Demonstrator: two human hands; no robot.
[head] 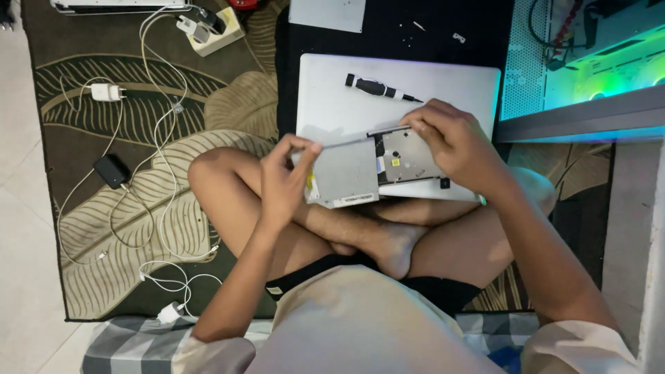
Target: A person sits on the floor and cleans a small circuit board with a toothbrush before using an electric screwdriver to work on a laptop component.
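Person seated cross-legged on leaf-patterned rug (pixel 138 208). Slim silver optical drive (pixel 370 170) held over lap, resting against near edge of closed silver laptop (pixel 395 90). Left hand (pixel 284 183): fingers pinching drive's left corner. Right hand (pixel 454 142): fingers pressed together on drive's far right edge, above exposed tray mechanism. Black screwdriver (pixel 381 90) lying on laptop lid, apart from both hands. White charger cables (pixel 163 159) and black adapter (pixel 111 171) on rug, well left.

Head view, steeply downward, near lap
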